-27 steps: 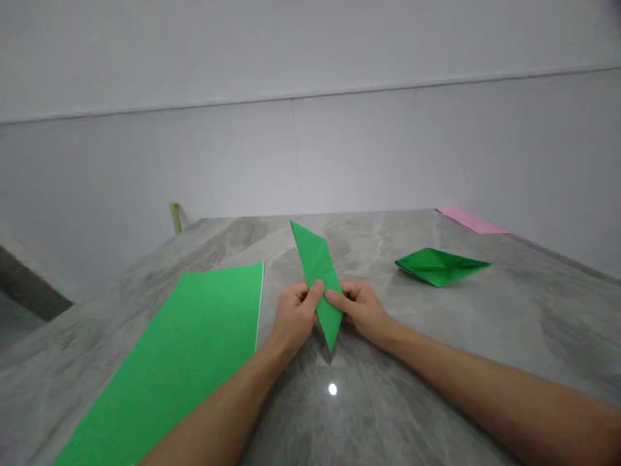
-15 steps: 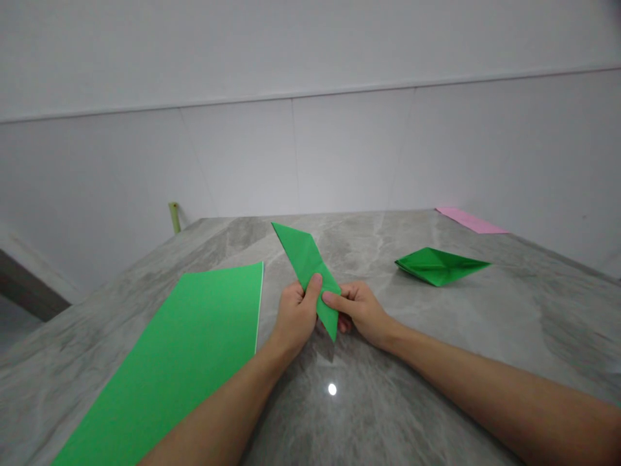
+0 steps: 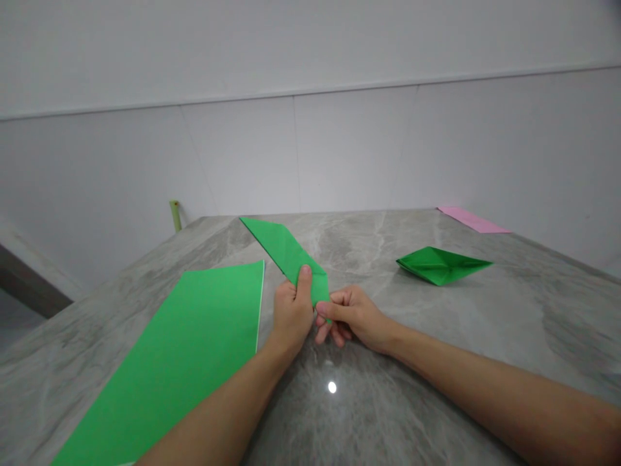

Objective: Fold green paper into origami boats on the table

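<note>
Holding: we grip the folded green paper (image 3: 286, 249) at the centre of the frame. Its near end sits between our hands, and its long pointed end slants up toward the upper left of centre, above the table (image 3: 436, 362).
Left hand: our left hand (image 3: 291, 314) is closed on the paper's near half, with the thumb laid flat along the top face and the fingers tucked beneath, out of sight.
Right hand: our right hand (image 3: 356, 314) pinches the nearest corner between thumb and forefinger, and the other fingers curl loosely under.
Just beside: a flat green sheet (image 3: 194, 349) lies at lower left, close to our left wrist but not touching the folded piece.
Farther out: a finished green fold (image 3: 441, 265) rests at centre right, well apart. A pink sheet (image 3: 473, 220) lies at the far right edge, and a small yellow-green post (image 3: 175, 215) stands at the far left corner.
Risk: we judge that uneven pressure from the two pinches could skew the layers and set a crooked crease. A hard tug on the corner could tear it.
</note>
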`<state>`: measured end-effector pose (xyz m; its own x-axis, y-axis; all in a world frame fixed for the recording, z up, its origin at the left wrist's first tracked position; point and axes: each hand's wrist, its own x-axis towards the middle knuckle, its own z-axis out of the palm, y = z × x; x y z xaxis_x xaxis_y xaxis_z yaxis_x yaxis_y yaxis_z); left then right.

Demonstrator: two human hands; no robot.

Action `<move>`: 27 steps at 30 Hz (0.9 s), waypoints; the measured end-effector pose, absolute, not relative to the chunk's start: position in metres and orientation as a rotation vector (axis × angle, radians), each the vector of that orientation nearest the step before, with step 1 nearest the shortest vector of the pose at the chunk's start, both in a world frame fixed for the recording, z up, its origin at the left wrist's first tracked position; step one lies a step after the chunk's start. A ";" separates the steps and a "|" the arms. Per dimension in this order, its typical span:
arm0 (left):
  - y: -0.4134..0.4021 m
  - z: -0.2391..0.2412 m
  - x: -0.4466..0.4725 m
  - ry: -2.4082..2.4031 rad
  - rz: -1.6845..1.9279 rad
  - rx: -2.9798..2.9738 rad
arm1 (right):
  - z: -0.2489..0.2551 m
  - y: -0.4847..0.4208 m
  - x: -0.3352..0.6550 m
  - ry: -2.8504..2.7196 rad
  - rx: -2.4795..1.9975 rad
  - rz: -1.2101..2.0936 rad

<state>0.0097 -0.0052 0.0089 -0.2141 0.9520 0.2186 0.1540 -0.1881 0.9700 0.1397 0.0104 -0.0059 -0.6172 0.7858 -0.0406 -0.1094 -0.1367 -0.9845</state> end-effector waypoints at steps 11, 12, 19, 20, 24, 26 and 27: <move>0.010 0.020 -0.001 0.924 1.647 0.851 | -0.011 0.009 0.146 -1.440 -0.714 2.095; 0.010 0.018 -0.001 0.954 1.612 0.817 | -0.012 0.009 0.145 -1.480 -0.737 2.014; 0.014 -0.005 -0.008 1.771 1.630 1.116 | -0.010 -0.003 0.137 -1.895 -0.857 1.562; 0.013 -0.003 -0.009 1.815 1.622 1.202 | -0.009 -0.004 0.137 -1.944 -0.859 1.535; 0.010 0.012 -0.011 1.804 1.576 1.530 | -0.008 -0.007 0.139 -1.924 -0.812 1.474; 0.009 0.015 -0.011 1.736 1.503 1.697 | -0.008 -0.006 0.141 -1.860 -0.791 1.460; 0.009 0.015 -0.011 1.705 1.450 1.777 | -0.008 -0.005 0.142 -1.846 -0.788 1.451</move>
